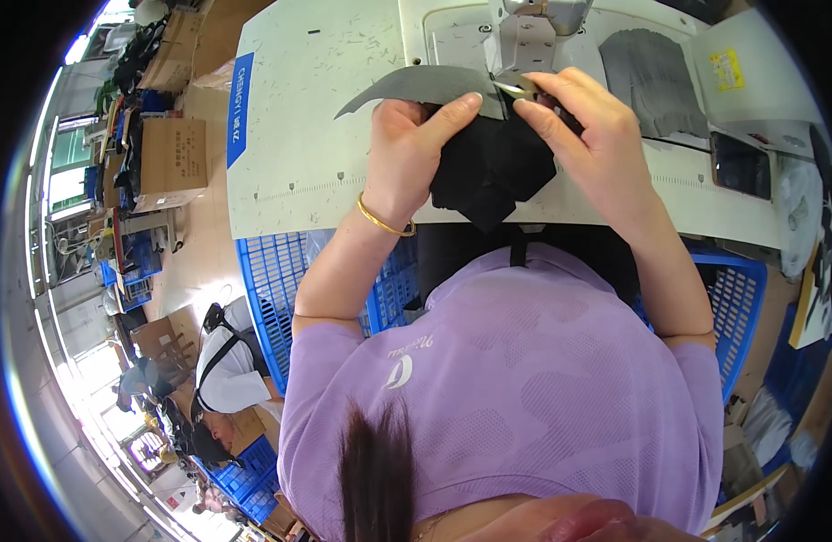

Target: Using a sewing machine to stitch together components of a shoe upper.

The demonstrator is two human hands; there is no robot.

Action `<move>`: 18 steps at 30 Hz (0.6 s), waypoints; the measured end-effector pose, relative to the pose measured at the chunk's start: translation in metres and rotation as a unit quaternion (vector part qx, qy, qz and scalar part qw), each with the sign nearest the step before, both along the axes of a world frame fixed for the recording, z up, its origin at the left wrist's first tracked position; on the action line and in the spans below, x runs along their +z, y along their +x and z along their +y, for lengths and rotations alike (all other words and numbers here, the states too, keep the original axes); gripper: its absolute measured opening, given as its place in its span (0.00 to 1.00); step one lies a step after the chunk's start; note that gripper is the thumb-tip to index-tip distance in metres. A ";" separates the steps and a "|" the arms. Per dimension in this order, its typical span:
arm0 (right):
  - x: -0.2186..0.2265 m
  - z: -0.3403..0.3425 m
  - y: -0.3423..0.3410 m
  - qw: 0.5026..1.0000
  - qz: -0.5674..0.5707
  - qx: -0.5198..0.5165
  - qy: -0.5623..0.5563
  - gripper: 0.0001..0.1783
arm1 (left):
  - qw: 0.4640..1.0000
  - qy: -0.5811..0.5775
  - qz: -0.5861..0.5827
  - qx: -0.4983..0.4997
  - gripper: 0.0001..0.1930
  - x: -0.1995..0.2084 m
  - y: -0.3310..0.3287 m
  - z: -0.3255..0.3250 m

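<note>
A curved grey piece of material (416, 88) is pinched between the thumb and fingers of my left hand (405, 149). Black cloth (488, 167) hangs below the grey piece, between my two hands, and reaches over the table's near edge. My right hand (592, 135) grips a small pair of thread snips (517, 89). Their metal tip lies at the right end of the grey piece, where it meets the black cloth. Right behind stands the head of a sewing machine (529, 41). My right fingers hide most of the snips' handle.
The pale sewing table (298, 154) carries scattered thread scraps. To the right lie grey cut pieces (650, 81) and a dark phone (741, 165). Blue plastic crates (267, 289) stand under the table's edge. At the left are cardboard boxes (172, 154) and a person in white (231, 375).
</note>
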State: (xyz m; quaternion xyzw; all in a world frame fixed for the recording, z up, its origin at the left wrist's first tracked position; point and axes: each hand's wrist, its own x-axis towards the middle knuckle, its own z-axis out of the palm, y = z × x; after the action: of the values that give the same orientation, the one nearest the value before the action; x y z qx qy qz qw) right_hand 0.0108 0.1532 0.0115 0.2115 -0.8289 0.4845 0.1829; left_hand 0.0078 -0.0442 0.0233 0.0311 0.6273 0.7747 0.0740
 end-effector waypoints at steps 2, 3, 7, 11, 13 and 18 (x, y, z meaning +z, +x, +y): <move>-0.002 -0.004 -0.003 1.000 0.003 -0.001 0.005 0.15 | 0.999 -0.029 -0.012 -0.011 0.12 0.000 0.002 0.001; -0.002 -0.006 -0.004 1.000 0.003 0.002 0.010 0.15 | 0.999 -0.029 -0.011 -0.008 0.12 0.000 0.002 0.000; -0.003 -0.003 -0.007 0.999 -0.030 0.025 0.018 0.14 | 0.998 -0.057 0.000 0.022 0.11 -0.007 -0.003 -0.012; -0.009 0.013 -0.004 0.993 -0.031 -0.063 -0.090 0.14 | 0.988 -0.104 -0.028 0.107 0.13 -0.039 -0.043 -0.079; -0.015 0.023 0.000 0.981 -0.154 -0.095 -0.076 0.14 | 0.979 -0.149 -0.082 0.115 0.14 -0.056 -0.052 -0.112; -0.040 0.017 0.004 0.992 -0.109 -0.037 0.050 0.14 | 0.884 -0.412 -0.019 0.221 0.28 -0.078 -0.046 -0.132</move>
State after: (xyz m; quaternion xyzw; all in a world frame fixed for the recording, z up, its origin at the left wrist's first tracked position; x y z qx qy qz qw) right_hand 0.0147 0.1699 -0.0286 0.1354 -0.8742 0.4558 0.0987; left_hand -0.0384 -0.1761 -0.0542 -0.1560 0.8789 0.4434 -0.0811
